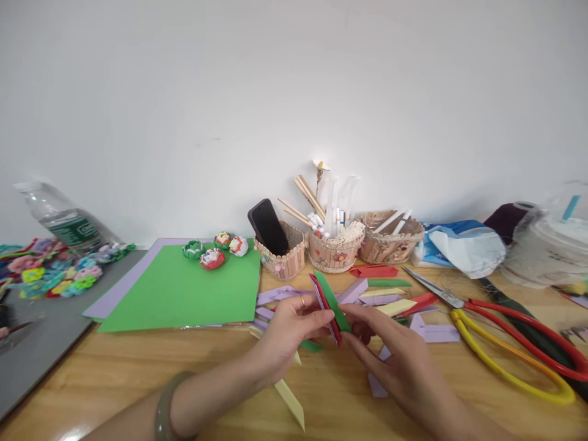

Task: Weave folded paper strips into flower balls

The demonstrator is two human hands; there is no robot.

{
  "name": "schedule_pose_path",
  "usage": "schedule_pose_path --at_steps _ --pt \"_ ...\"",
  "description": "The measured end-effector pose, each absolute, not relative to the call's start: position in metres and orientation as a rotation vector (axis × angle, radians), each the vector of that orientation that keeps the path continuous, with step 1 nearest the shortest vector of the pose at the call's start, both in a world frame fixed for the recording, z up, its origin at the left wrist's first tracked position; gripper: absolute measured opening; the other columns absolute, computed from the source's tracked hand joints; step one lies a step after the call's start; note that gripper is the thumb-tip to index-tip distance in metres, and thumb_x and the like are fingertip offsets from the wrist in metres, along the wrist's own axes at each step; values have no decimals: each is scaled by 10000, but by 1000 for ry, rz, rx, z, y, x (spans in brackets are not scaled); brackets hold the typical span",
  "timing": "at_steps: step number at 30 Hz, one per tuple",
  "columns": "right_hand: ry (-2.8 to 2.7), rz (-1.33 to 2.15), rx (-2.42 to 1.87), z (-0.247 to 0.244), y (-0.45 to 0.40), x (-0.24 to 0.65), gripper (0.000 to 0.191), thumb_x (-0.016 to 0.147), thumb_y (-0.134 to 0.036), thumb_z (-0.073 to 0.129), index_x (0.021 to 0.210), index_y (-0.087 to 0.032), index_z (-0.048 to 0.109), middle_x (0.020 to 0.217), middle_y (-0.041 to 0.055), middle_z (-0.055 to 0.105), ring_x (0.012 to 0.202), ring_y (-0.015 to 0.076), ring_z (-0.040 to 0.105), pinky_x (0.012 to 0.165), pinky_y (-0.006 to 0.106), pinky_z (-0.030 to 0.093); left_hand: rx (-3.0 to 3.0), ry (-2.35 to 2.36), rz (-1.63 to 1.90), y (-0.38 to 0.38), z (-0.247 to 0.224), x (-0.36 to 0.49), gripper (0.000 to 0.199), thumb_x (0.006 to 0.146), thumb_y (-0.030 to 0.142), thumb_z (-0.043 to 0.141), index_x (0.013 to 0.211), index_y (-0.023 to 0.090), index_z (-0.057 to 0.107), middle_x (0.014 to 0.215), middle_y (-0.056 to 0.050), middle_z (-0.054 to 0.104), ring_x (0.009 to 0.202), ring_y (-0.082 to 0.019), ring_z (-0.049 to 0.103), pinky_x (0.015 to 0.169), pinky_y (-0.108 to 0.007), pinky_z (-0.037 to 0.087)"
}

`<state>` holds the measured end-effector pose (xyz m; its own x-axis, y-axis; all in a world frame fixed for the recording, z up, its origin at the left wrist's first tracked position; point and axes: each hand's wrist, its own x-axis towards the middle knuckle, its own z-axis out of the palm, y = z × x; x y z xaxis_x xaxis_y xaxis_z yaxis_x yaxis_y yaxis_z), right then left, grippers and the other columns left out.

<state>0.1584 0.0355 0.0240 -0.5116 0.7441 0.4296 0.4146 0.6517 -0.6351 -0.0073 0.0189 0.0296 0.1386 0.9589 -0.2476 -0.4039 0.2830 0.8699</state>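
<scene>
Between both hands, a green folded paper strip [327, 291] lies slantwise against red and purple folded strips [320, 295]. My left hand [285, 334], with a ring and a bangle, pinches the red and purple strips from the left, thumb in front. From the right, the fingers of my right hand [397, 349] close on the lower end of the green strip; some fingertips are hidden. Around the hands lie loose folded strips: a pale yellow strip [289, 401] in front, a purple strip [438, 332] to the right, and more purple, red and green ones behind.
Scissors [459, 301] with red and yellow handles lie at right. Three small wooden baskets [336, 254] line the wall, one with a phone [267, 226]. Several folded-paper flowers [212, 258] sit on green paper [184, 300]. A bottle [68, 223] stands left, a tissue pack [459, 245] right.
</scene>
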Motion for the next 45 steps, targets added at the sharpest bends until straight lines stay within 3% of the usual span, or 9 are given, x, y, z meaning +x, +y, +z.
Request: schedule_pose_path --at_steps 13,20,26,35,42,45 --pt "-2128 621 -785 19 32 155 387 823 -134 509 1193 -245 515 756 2 625 587 116 573 566 216 507 722 944 1144 18 28 -7 247 616 291 739 769 111 667 702 -40 649 638 -133 586 648 -280 482" --pt "-2208 783 -748 18 33 154 335 866 -139 468 1161 -271 555 914 39 596 820 141 585 695 244 494 734 933 1120 17 27 -7 240 603 286 749 755 113 684 707 -35 647 660 -125 572 671 -285 485" --pt "-2247 834 -771 23 33 154 333 888 -160 433 1177 -289 539 873 27 513 819 139 517 713 260 465 683 935 1119 16 26 -7 340 618 256 746 920 115 679 809 -63 662 717 -141 592 692 -298 491" --pt "-2306 975 -835 12 32 154 393 914 -252 420 1301 -322 412 977 32 506 906 141 512 801 269 453 599 866 1158 16 26 -8 259 618 246 753 827 106 693 755 -53 671 670 -126 615 674 -259 497" --pt "-2285 908 -797 7 32 153 398 909 -234 425 1299 -311 423 1069 51 526 1024 162 509 877 288 441 554 874 1152 12 27 -7 293 594 234 769 844 99 696 768 -57 669 685 -116 605 663 -237 495" --pt "-2233 855 -782 7 33 152 384 897 -215 449 1266 -318 459 1024 36 565 963 148 543 821 255 466 585 879 1154 11 27 -8 277 610 238 758 842 99 696 772 -59 665 685 -113 599 655 -236 492"
